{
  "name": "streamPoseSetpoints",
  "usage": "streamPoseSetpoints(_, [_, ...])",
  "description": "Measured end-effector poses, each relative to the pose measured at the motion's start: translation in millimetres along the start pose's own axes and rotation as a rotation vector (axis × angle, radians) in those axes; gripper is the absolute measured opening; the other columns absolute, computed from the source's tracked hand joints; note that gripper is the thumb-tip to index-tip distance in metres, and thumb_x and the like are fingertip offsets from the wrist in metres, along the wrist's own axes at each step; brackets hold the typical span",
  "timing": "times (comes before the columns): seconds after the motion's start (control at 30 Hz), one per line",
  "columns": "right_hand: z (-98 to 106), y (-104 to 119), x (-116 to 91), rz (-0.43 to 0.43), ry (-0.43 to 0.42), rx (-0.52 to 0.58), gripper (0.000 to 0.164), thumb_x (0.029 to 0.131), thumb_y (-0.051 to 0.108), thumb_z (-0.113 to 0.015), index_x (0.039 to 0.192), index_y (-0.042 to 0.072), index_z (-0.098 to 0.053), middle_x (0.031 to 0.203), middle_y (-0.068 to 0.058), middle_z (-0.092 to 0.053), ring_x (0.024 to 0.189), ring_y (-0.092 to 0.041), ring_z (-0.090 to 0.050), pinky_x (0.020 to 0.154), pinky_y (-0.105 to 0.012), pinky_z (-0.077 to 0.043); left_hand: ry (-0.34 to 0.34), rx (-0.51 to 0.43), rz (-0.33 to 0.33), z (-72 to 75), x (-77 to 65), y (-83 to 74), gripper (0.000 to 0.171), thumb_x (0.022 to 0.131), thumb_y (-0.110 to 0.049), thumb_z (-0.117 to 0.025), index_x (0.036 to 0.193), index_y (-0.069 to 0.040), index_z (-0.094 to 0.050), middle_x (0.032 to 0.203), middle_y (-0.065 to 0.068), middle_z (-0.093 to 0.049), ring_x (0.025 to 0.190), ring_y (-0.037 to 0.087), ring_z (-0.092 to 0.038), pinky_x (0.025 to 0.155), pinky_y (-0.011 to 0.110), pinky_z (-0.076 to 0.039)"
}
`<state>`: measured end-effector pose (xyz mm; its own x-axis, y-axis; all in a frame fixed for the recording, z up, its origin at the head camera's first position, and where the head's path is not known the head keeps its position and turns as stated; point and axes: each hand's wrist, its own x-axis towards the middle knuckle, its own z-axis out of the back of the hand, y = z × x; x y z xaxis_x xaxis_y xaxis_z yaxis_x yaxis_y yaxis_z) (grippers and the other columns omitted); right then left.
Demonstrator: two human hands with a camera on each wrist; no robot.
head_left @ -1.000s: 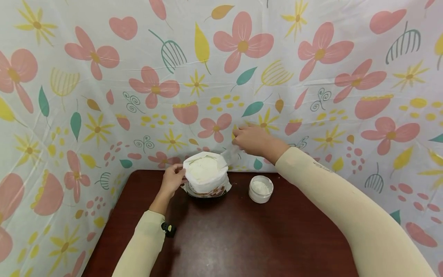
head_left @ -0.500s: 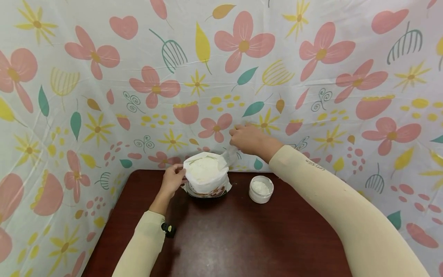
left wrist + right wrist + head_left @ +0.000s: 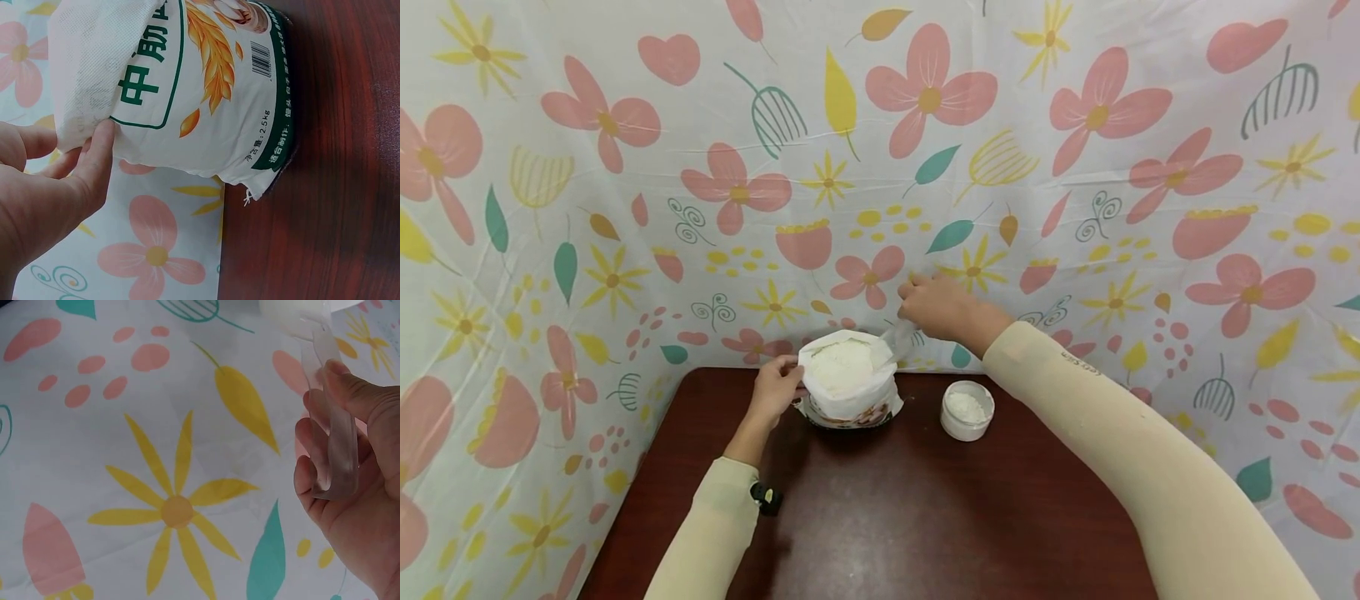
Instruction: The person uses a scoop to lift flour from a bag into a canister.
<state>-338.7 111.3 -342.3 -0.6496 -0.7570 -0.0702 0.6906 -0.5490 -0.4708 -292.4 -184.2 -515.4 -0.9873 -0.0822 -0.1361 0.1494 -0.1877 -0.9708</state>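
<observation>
Partly closed right hand (image 3: 370,500) round scoop (image 3: 340,434).

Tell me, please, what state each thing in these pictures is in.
Bag: upright, open at the top, white powder inside.
Tub: upright, open, white powder inside.
Clear scoop: tilted, its end at the bag's mouth.
Left grip: holding the bag's upper edge.
Right grip: holding the scoop's handle.

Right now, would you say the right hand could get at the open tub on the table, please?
Probably yes: nothing visible stands between the right hand and the tub, whose top is open, though that hand is occupied, gripping a clear scoop.
</observation>
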Motion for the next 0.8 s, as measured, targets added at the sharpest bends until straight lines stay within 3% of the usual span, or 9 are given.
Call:
streamPoseSetpoints(0.23, [-9.6, 1.0, 0.8, 0.016, -0.019, 0.013, 0.019, 0.093, 0.024, -0.079, 0.112, 0.023, -0.08, 0.103, -0.005, -0.064, 0.096, -0.026, -0.062, 0.077, -0.043, -0.06, -0.002, 0.001, -0.004, 0.6, 0.5, 1.7, 0.037, 0.108, -0.014, -0.054, 0.142, 0.002, -0.056, 0.118, 0.022, -0.059, 0.095, 0.024, -0.071, 0.087, 0.04, -0.066])
streamPoseSetpoints(0.4, [-20.2, 0.1, 1.5, 0.02, -0.057, 0.052, 0.021, 0.093, 0.024, -0.079, 0.114, 0.023, -0.08, 0.103, -0.005, -0.063, 0.094, -0.026, -0.06, 0.075, -0.042, -0.06, -0.004, 0.002, -0.006, -0.3, 1.0, 2.2, 0.037, 0.108, -0.014, -0.054, 0.141, 0.002, -0.057, 0.117, 0.022, -0.06, 0.095, 0.024, -0.071, 0.081, 0.033, -0.067])
streamPoseSetpoints(0.67, [-34.8, 0.9, 0.8, 0.032, -0.166, 0.096, 0.027, 0.089, 0.021, -0.083, 0.116, 0.025, -0.08, 0.099, -0.003, -0.062, 0.088, -0.024, -0.058, 0.065, -0.037, -0.055, -0.009, 0.008, -0.014, 0.7, 1.8, 1.7, 0.036, 0.108, -0.014, -0.054, 0.141, 0.002, -0.058, 0.118, 0.022, -0.06, 0.095, 0.024, -0.071, 0.081, 0.032, -0.066])
streamPoseSetpoints(0.8, [-42.6, 1.4, 0.9, 0.037, -0.193, 0.123, 0.029, 0.09, 0.02, -0.083, 0.119, 0.024, -0.079, 0.102, -0.002, -0.063, 0.092, -0.024, -0.06, 0.067, -0.037, -0.055, -0.009, 0.008, -0.013, 0.6, 1.5, 1.3, 0.036, 0.108, -0.014, -0.054, 0.141, 0.001, -0.058, 0.118, 0.022, -0.06, 0.095, 0.024, -0.071, 0.082, 0.033, -0.066])
